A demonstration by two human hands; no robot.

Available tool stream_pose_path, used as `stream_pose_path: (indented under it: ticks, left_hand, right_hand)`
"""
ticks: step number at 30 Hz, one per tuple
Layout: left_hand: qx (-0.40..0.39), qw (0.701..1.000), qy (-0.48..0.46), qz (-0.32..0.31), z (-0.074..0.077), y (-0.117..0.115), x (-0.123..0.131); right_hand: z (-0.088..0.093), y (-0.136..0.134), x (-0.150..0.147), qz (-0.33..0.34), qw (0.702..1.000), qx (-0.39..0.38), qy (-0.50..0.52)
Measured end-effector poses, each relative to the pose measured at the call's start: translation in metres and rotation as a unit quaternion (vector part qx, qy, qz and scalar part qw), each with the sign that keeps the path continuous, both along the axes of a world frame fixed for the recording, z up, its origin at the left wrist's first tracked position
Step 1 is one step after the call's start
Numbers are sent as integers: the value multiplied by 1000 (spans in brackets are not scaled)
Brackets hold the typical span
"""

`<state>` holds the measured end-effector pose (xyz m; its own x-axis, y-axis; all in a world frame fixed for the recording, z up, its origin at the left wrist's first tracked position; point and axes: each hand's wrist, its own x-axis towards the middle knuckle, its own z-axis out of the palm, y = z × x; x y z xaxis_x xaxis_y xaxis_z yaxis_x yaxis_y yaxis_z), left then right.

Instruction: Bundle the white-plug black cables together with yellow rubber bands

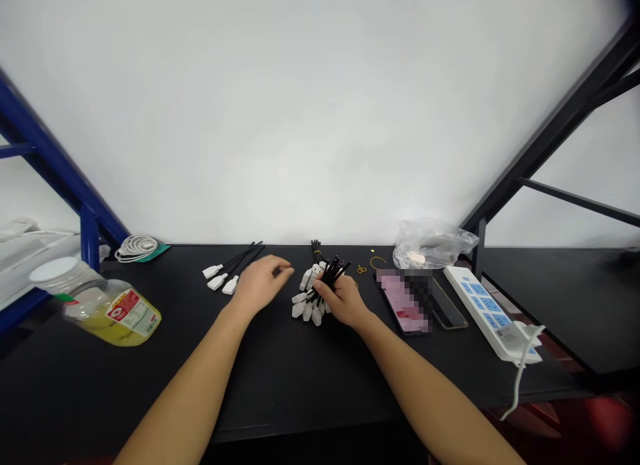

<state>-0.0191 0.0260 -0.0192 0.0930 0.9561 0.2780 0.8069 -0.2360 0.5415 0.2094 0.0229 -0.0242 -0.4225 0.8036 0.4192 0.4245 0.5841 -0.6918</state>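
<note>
My right hand has its grip closed around a bundle of black cables with white plugs, held low over the desk with the plugs fanned out at the bottom. I'd judge these light and a little springy: the thin leads should hold their shape, while the smooth plastic plugs could slide against each other, so the surest hold looks to be around the gathered leads. My left hand is open and empty, just beside the bundle and near three loose cables lying side by side. The matte black desk also carries a pixelated phone, a white power strip, a plastic bag and a toppled plastic jar. Behind it rises a white wall, between blue and black steel frames.
</note>
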Motion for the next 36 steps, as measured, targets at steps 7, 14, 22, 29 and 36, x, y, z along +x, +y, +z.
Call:
stream_pose_path:
  ticks: [7,14,22,29,36]
  left_hand:
    - [-192,941,180,211,-13,20,-55]
    - [-201,944,196,172,-8,18,-46]
    - [-209,954,194,97,-11,14,-30]
    - [-32,991,-59,-118,8,-10,16]
    - [-89,963,-189,-169,-9,-16,36]
  right_hand:
    - [-1,1,0,0,1000,-7,-2]
    - [-2,1,0,-4,1000,-18,11]
    - [-3,1,1,-4,999,-34,29]
    - [-3,0,0,10,999,-33,38]
    - [2,-3,-2,35,998,-42,41]
